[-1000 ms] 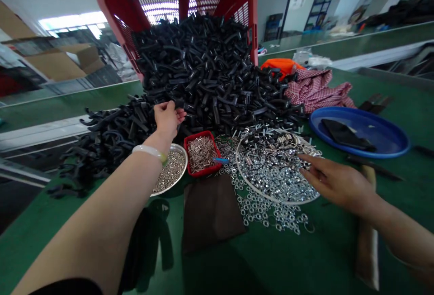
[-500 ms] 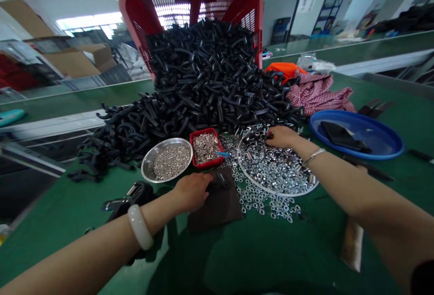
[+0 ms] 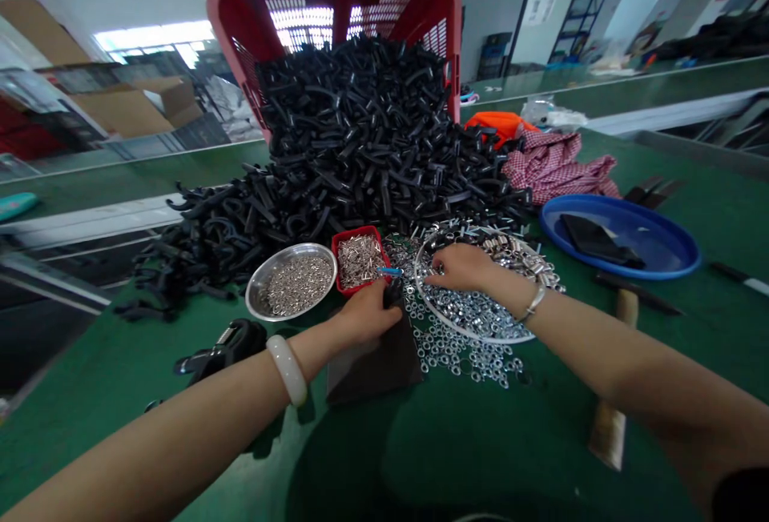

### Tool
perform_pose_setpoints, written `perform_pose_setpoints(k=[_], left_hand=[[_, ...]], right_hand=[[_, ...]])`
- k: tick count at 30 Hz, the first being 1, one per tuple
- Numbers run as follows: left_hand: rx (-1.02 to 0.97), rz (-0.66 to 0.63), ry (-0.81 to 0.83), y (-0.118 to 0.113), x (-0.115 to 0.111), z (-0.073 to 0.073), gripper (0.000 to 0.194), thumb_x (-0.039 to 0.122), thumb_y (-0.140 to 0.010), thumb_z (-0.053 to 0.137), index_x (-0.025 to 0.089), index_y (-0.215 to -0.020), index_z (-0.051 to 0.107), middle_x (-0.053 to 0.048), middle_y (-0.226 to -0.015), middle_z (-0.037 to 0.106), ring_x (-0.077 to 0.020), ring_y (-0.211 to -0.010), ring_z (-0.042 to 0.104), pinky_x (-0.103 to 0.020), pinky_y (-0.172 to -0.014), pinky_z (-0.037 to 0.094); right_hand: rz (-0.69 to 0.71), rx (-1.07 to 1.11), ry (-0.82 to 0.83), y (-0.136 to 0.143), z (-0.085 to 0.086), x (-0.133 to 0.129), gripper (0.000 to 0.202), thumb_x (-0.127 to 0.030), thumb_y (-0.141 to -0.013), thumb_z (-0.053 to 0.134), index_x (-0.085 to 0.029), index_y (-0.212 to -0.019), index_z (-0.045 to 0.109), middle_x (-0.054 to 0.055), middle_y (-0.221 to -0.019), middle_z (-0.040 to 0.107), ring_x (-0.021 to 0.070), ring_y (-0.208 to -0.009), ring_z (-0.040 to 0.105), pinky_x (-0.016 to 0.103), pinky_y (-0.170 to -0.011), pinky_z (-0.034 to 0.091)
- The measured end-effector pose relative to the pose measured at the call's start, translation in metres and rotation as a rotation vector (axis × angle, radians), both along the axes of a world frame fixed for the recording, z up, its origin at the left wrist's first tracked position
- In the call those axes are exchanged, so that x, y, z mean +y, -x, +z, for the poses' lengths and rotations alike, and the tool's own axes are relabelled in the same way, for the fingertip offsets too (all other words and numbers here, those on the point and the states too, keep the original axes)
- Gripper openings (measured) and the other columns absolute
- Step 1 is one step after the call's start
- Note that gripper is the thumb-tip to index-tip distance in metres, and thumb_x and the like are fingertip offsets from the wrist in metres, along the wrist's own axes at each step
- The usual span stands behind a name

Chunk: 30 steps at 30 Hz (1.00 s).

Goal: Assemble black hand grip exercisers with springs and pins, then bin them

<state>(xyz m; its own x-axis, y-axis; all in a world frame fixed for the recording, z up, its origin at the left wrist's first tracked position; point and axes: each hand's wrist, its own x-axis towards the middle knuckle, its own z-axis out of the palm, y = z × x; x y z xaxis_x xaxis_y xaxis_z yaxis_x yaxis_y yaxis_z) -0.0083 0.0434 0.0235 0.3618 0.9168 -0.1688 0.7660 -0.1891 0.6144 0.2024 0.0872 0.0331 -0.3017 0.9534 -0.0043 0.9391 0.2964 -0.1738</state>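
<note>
Green table (image 3: 510, 450), left fingers (image 3: 377, 298) gripping one black part (image 3: 393, 293), right fingers (image 3: 448, 253) curled over one plate (image 3: 508, 340), hold unclear

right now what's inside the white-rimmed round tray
In the tray, small metal rings and coil-like metal pieces show. The right hand covers some contents; the tray's floor is hidden.

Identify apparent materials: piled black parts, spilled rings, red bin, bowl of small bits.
Black parts: probably molded plastic, semi-gloss; soft highlights on smooth curves.
Spilled rings: metal, bright, possibly plated; silvery glints.
Red bin: likely plastic, even solid color; exact finish unclear.
Bowl: shiny metal, steel or aluminium unclear; silvery reflective wall.
</note>
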Motion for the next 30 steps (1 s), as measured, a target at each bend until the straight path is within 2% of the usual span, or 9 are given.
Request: perform_pose_setpoints(k=[3, 7, 10, 12, 14, 19, 23, 27, 30], left_hand=[[-0.137, -0.044, 0.021, -0.007, 0.000, -0.005, 0.016, 0.028, -0.067, 0.057, 0.015, -0.076, 0.058, -0.004, -0.069, 0.061, -0.0174, -0.065, 0.056, -0.027, -0.060, 0.039], [-0.291, 0.065, 0.086, -0.025, 0.007, -0.018, 0.022, 0.036, -0.069, 0.059, 0.015, -0.072, 0.062, -0.003, -0.060, 0.061, -0.0160, -0.058, 0.055, -0.027, -0.056, 0.039], [-0.309, 0.066, 0.009, -0.045, 0.018, -0.023, 0.020, 0.034, -0.067, 0.062, 0.016, -0.075, 0.065, -0.004, -0.067, 0.064, -0.0174, -0.064, 0.057, -0.028, -0.061, 0.041], [-0.242, 0.002, -0.036, -0.059, 0.024, -0.023, 0.019, 0.033, -0.065, 0.064, 0.017, -0.076, 0.066, -0.004, -0.070, 0.065, -0.0185, -0.068, 0.058, -0.029, -0.064, 0.041], [-0.141, -0.061, -0.093, -0.072, 0.026, -0.022, 0.022, 0.035, -0.065, 0.065, 0.017, -0.078, 0.067, -0.006, -0.075, 0.065, -0.0200, -0.070, 0.058, -0.031, -0.065, 0.042], [0.167, -0.127, -0.271, -0.090, 0.023, -0.017, 0.027, 0.037, -0.072, 0.058, 0.018, -0.089, 0.067, -0.012, -0.092, 0.063, -0.0260, -0.082, 0.058, -0.036, -0.068, 0.043], [0.244, -0.195, -0.297, -0.090, 0.026, -0.017, 0.027, 0.035, -0.072, 0.058, 0.019, -0.093, 0.065, -0.011, -0.096, 0.062, -0.0269, -0.085, 0.058, -0.037, -0.069, 0.044], [0.051, -0.080, -0.247, -0.085, 0.032, -0.018, 0.025, 0.037, -0.074, 0.056, 0.017, -0.087, 0.065, -0.011, -0.089, 0.064, -0.0254, -0.081, 0.058, -0.036, -0.067, 0.043], [-0.340, 0.074, 0.001, -0.079, 0.028, -0.012, 0.023, 0.034, -0.073, 0.058, 0.014, -0.083, 0.064, -0.008, -0.075, 0.063, -0.0172, -0.064, 0.056, -0.030, -0.058, 0.042]], right_hand=[[-0.086, 0.053, 0.029, 0.014, -0.001, 0.005, 0.015, -0.028, -0.059, 0.064, -0.016, -0.067, 0.067, 0.010, -0.074, 0.066, 0.0242, -0.075, 0.059, 0.032, -0.065, 0.043], [-0.170, 0.259, 0.013, -0.010, 0.004, 0.008, 0.021, -0.030, -0.072, 0.051, -0.014, -0.075, 0.064, 0.009, -0.073, 0.064, 0.0160, -0.064, 0.056, 0.026, -0.052, 0.040], [-0.269, 0.888, 0.226, -0.035, 0.008, -0.008, 0.023, -0.033, -0.074, 0.050, -0.014, -0.082, 0.059, 0.008, -0.070, 0.063, 0.0096, -0.049, 0.048, 0.020, -0.037, 0.027], [-0.329, 1.309, 0.395, -0.046, 0.008, -0.027, 0.025, -0.033, -0.070, 0.056, -0.015, -0.087, 0.057, 0.006, -0.068, 0.063, 0.0087, -0.047, 0.047, 0.018, -0.034, 0.022], [-0.361, 1.479, 0.487, -0.054, 0.006, -0.045, 0.030, -0.031, -0.067, 0.061, -0.017, -0.094, 0.056, 0.005, -0.068, 0.063, 0.0093, -0.048, 0.049, 0.016, -0.033, 0.022], [-0.381, 1.568, 0.543, -0.062, 0.002, -0.075, 0.032, -0.027, -0.067, 0.064, -0.019, -0.096, 0.056, 0.004, -0.067, 0.064, 0.0081, -0.047, 0.048, 0.015, -0.032, 0.020], [-0.411, 1.649, 0.508, -0.060, 0.000, -0.081, 0.028, -0.026, -0.068, 0.065, -0.019, -0.093, 0.055, 0.005, -0.072, 0.065, 0.0081, -0.051, 0.050, 0.014, -0.034, 0.024], [-0.422, 1.698, 0.489, -0.056, -0.007, -0.081, 0.020, -0.026, -0.069, 0.067, -0.018, -0.079, 0.052, 0.005, -0.081, 0.065, 0.0082, -0.059, 0.053, 0.015, -0.038, 0.029], [-0.369, 1.695, 0.404, -0.048, -0.010, -0.079, 0.021, -0.027, -0.067, 0.070, -0.017, -0.077, 0.054, 0.005, -0.085, 0.063, 0.0073, -0.061, 0.052, 0.015, -0.037, 0.027]])
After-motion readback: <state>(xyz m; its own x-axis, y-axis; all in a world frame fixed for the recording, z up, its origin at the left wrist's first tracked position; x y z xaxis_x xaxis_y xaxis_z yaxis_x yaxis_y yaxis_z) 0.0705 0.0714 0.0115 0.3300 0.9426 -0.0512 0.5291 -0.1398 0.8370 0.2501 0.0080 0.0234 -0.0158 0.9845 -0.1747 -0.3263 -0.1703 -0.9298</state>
